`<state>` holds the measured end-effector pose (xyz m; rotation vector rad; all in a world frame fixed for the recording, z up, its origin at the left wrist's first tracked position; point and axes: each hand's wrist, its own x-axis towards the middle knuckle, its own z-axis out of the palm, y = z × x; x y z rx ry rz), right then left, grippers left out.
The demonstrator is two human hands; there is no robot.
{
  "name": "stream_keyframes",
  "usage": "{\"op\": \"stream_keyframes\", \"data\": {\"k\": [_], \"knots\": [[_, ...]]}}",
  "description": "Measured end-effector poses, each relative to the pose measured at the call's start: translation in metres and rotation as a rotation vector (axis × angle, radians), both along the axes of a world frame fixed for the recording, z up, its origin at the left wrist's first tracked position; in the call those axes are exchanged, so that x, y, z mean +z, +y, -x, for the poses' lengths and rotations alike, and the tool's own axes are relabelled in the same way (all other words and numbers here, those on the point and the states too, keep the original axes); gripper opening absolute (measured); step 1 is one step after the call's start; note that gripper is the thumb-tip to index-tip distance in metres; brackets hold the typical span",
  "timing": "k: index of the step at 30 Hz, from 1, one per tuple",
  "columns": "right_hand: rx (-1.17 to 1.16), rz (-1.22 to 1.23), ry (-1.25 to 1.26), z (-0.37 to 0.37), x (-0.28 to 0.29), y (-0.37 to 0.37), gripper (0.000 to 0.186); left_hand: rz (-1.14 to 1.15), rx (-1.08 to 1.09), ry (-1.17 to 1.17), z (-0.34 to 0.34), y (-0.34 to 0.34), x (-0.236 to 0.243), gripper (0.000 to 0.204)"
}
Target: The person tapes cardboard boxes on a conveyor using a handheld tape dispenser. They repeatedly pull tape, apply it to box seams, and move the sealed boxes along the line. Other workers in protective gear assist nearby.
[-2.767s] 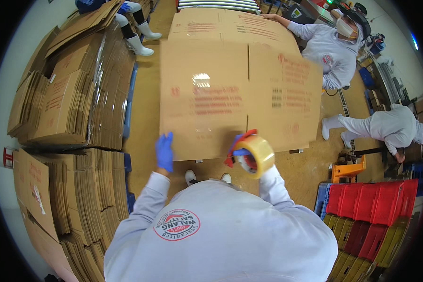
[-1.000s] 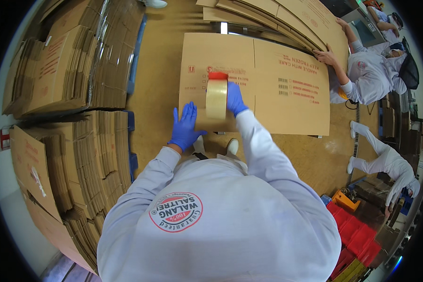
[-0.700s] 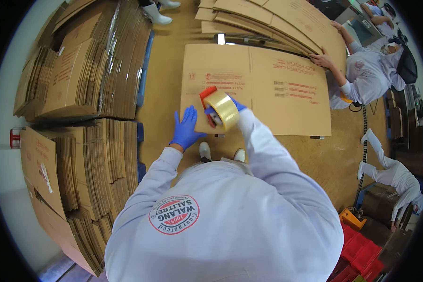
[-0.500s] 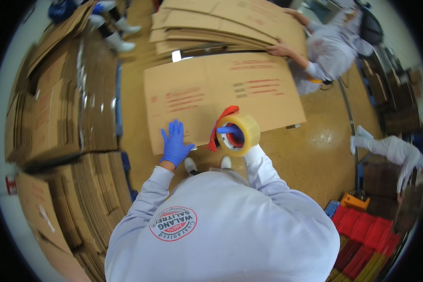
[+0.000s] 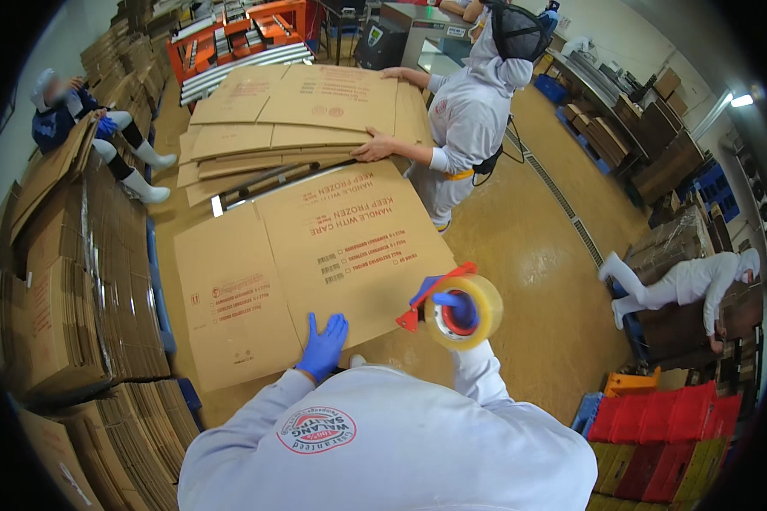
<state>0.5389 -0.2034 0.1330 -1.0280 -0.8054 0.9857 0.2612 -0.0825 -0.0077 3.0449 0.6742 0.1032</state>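
A flattened cardboard carton (image 5: 256, 247) with red print lies in front of me. My left hand (image 5: 322, 345), in a blue glove, rests on its near edge with the fingers stretched out. To the right, my right hand (image 5: 460, 308) grips a red tape dispenser (image 5: 411, 318) loaded with a big roll of clear tape (image 5: 488, 313). Blue-gloved fingers show through the roll's core, while the rest of that hand is mostly hidden behind it. The dispenser is held over the carton's near right corner.
Across from me a co-worker (image 5: 473, 111) has both hands on a fanned stack of flat cartons (image 5: 230, 140). Carton piles (image 5: 85, 281) line my left, where another person (image 5: 68, 111) sits. Red crates (image 5: 656, 417) stand at the lower right; one more person (image 5: 690, 285) bends over nearby. Orange machinery (image 5: 256, 34) is at the back.
The view has tilted up and shifted, bringing the back of the room in. My left hand still lies open on the carton's near edge, and my right still holds the tape dispenser.
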Motion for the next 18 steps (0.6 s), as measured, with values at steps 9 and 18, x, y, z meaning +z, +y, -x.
{"op": "stream_keyframes", "data": {"k": [9,18], "knots": [[0.331,-0.565,-0.249,-0.005,0.095,0.024,0.054,-0.057,0.084,-0.668,0.025,0.058,0.232,0.035],[0.008,-0.085,0.363,0.054,0.067,0.042,0.06,0.603,0.292,-1.982,0.096,0.04,0.246,0.065]]}}
